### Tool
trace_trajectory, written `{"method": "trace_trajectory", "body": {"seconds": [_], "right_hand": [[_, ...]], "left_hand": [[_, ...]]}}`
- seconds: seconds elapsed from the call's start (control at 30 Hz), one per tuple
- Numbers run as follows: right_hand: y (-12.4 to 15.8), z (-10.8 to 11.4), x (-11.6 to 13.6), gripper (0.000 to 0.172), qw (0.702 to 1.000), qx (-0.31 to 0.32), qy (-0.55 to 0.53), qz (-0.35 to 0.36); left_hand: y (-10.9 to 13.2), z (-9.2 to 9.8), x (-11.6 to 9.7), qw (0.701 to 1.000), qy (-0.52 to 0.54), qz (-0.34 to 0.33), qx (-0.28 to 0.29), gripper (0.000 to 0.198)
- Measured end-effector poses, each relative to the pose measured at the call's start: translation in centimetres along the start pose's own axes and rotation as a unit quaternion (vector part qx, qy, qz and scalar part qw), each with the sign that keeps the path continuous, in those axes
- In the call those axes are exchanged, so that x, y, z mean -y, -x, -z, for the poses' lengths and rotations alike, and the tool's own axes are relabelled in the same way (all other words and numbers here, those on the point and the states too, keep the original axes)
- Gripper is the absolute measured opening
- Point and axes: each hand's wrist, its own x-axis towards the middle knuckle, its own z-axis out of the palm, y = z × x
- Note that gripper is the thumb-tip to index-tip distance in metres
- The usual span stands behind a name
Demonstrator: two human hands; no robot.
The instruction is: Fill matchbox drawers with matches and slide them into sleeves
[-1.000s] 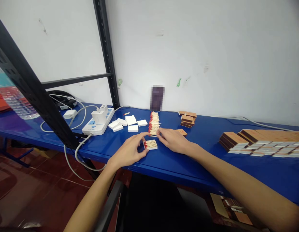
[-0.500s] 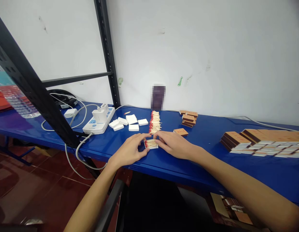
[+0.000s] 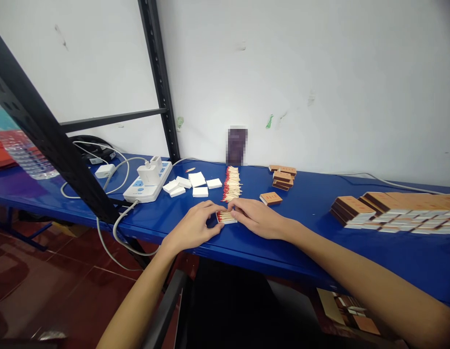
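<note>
Head view of a blue worktop [image 3: 312, 232] set against a white wall. An open tray [image 3: 225, 217] filled with red-tipped matches is shown lying flat near the front edge of the worktop, between the two hands. The left hand [image 3: 193, 228] is placed at the tray's left end, where its fingers [image 3: 214, 207] are narrowed on the tray's edge. The right hand [image 3: 257, 218] is placed at the tray's right end, with its fingers [image 3: 235, 205] curled over the far rim, so that the tray is held from both sides. Whether the tray is lifted clear of the surface cannot be told.

Just behind the tray, a long row of loose matches [image 3: 231, 184] is laid out running toward the wall, red heads to the left. To the left of that row, several empty white trays [image 3: 195, 185] are scattered beside a white power strip [image 3: 148, 182]. To the right of the row, a single brown sleeve [image 3: 270, 198] is seen lying flat, and a small stack of sleeves [image 3: 283, 177] is set farther back. Finished boxes [image 3: 395, 208] are ranged in rows well apart at the right end. A black rack post [image 3: 159, 82] is seen rising at the left.
</note>
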Motion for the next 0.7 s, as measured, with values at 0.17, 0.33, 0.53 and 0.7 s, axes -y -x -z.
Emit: {"method": "trace_trajectory", "body": {"seconds": [0.17, 0.33, 0.53, 0.7], "right_hand": [[-0.1, -0.3, -0.1, 0.017, 1.0, -0.007, 0.01, -0.009], [-0.2, 0.7, -0.8, 0.018, 0.996, -0.052, 0.074, -0.019], [0.7, 2.3, -2.5, 0.024, 0.938, -0.027, 0.332, -0.098], [1.2, 2.1, -2.0, 0.024, 0.933, 0.049, 0.334, -0.124]], "left_hand": [[-0.1, 0.0, -0.1, 1.0, -0.003, -0.005, -0.004, 0.033], [-0.1, 0.0, -0.1, 1.0, -0.004, 0.002, -0.003, 0.032], [0.0, 0.0, -0.1, 1.0, -0.005, 0.009, -0.004, 0.035], [0.0, 0.1, -0.3, 1.0, -0.011, 0.023, -0.003, 0.035]]}}
